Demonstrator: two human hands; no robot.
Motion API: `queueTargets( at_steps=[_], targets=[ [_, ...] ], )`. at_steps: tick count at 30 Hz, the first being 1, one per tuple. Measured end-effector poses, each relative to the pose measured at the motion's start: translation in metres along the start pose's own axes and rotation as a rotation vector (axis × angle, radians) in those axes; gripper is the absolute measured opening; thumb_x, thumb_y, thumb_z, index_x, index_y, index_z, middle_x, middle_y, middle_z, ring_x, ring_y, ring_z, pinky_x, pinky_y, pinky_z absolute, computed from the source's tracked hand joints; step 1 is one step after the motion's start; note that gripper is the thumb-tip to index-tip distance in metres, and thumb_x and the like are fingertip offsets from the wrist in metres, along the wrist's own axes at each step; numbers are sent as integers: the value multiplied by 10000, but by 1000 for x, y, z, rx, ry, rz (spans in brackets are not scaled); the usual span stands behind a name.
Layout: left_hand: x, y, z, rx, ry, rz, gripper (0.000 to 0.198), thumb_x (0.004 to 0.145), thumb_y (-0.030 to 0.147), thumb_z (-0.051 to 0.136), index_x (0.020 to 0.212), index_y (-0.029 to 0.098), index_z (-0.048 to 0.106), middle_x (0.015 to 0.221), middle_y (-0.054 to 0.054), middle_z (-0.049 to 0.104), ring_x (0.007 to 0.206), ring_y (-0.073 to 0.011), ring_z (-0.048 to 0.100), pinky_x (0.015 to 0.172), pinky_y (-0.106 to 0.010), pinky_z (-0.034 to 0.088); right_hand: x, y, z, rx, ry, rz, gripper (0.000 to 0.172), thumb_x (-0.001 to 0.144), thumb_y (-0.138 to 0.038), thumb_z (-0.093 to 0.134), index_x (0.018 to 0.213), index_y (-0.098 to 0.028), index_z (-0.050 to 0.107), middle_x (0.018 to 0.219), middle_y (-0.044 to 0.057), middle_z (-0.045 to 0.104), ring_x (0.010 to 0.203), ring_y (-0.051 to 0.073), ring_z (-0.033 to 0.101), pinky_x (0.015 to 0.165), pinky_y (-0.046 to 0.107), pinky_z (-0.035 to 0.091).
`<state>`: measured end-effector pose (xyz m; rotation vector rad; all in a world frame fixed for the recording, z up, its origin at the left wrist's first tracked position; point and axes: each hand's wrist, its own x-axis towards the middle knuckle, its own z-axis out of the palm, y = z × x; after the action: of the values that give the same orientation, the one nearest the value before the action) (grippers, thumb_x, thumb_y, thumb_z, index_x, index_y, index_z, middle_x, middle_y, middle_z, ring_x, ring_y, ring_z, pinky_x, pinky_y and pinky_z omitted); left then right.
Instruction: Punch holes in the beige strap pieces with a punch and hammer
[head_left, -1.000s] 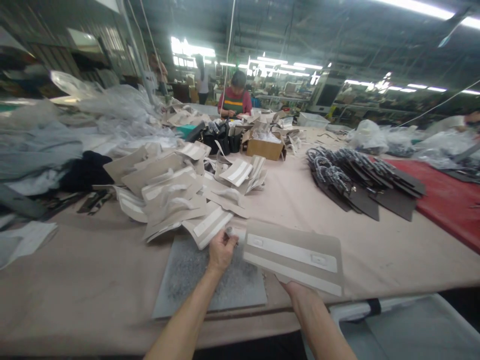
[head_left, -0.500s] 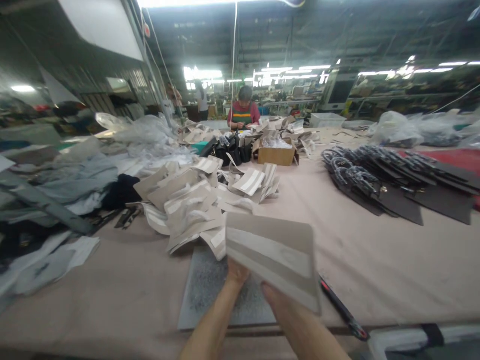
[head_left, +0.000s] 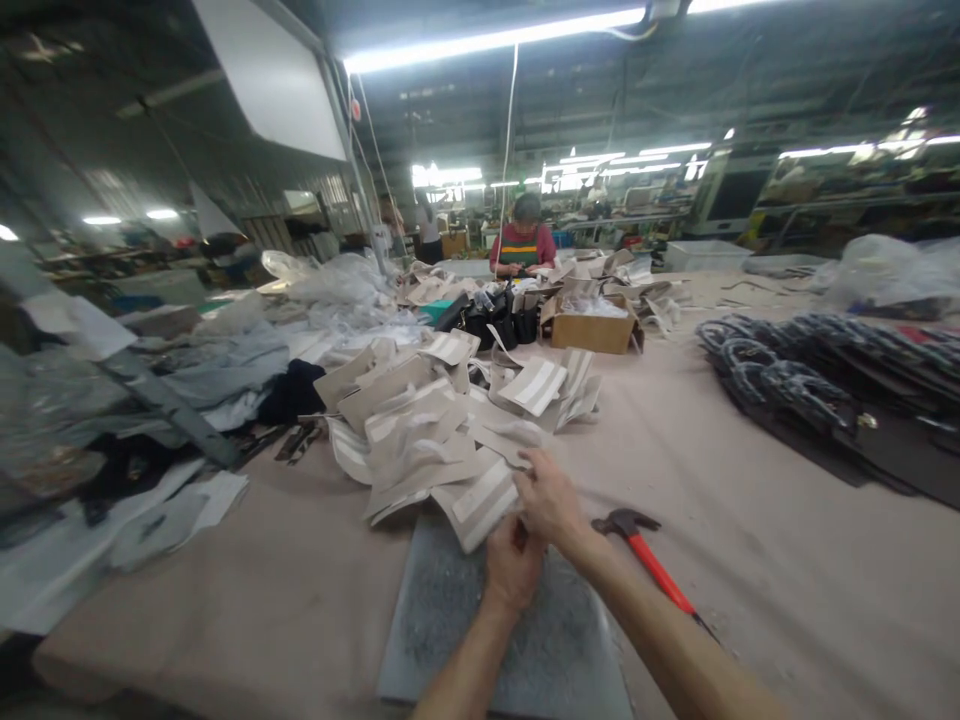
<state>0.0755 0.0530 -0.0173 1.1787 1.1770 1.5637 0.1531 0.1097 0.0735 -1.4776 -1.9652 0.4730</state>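
Observation:
Beige panels with pale strips (head_left: 427,440) lie in a loose heap just beyond my hands. My right hand (head_left: 553,505) is at the heap's near right edge, its bent fingers on the edge of a beige panel (head_left: 486,502). Below and left of it, my left hand (head_left: 514,568) is closed with curled fingers; what they hold, if anything, is hidden. Both hands are above a grey slab (head_left: 442,620), close together. A claw hammer (head_left: 660,570) with a red handle lies to the right of the slab, partly behind my right forearm.
Dark bag pieces with wrapped handles (head_left: 810,400) are piled on the right. A cardboard box (head_left: 592,328) and black bags (head_left: 487,315) stand behind the heap. Clear plastic (head_left: 330,290) and a metal post (head_left: 172,410) are at left. A co-worker (head_left: 525,245) sits across the table.
The panel that was raised in front of my hands is no longer held up there. My right hand has moved forward to the heap, and the hammer now shows more fully. The view has shifted left.

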Motion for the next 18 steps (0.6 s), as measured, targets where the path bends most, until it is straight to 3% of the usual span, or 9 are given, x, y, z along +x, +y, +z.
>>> queueTargets(
  at_steps=[4, 7, 11, 14, 18],
  targets=[
    [-1, 7, -1, 93, -86, -67, 188, 818, 332, 679, 904, 165, 674, 722, -34, 661, 635, -192, 584, 599, -270, 455, 46, 50, -2, -108, 4, 42, 547, 838, -162, 510, 1384, -120, 499, 1387, 180, 533, 1272, 275, 509, 1068, 415, 409],
    [-2, 9, -1, 104, -95, -95, 194, 809, 332, 669, 929, 180, 682, 753, -50, 682, 665, -214, 611, 611, -286, 470, 65, 66, 5, -178, -43, 30, 628, 806, -142, 546, 1429, -133, 463, 1415, 165, 535, 1279, 267, 508, 1049, 387, 405],
    [0, 7, 0, 132, -83, -95, 181, 803, 345, 666, 896, 190, 682, 754, -68, 685, 660, -227, 605, 603, -307, 471, 81, 64, 4, -271, -118, 15, 469, 860, -168, 528, 1326, -124, 556, 1251, 159, 663, 1126, 266, 618, 943, 355, 444],
    [1, 8, -1, 139, -74, -88, 169, 799, 362, 672, 849, 200, 670, 710, -52, 663, 629, -218, 581, 591, -307, 475, 81, 52, -10, -329, -149, 0, 324, 940, -214, 459, 1213, -138, 617, 1081, 148, 723, 1000, 266, 669, 858, 338, 448],
    [1, 12, -3, 151, -62, -63, 189, 802, 380, 681, 825, 194, 660, 664, -25, 641, 604, -198, 570, 571, -282, 476, 56, 38, -37, -384, -139, 0, 402, 977, -306, 449, 1336, -157, 550, 1036, 142, 731, 998, 273, 677, 845, 333, 433]
  ],
)
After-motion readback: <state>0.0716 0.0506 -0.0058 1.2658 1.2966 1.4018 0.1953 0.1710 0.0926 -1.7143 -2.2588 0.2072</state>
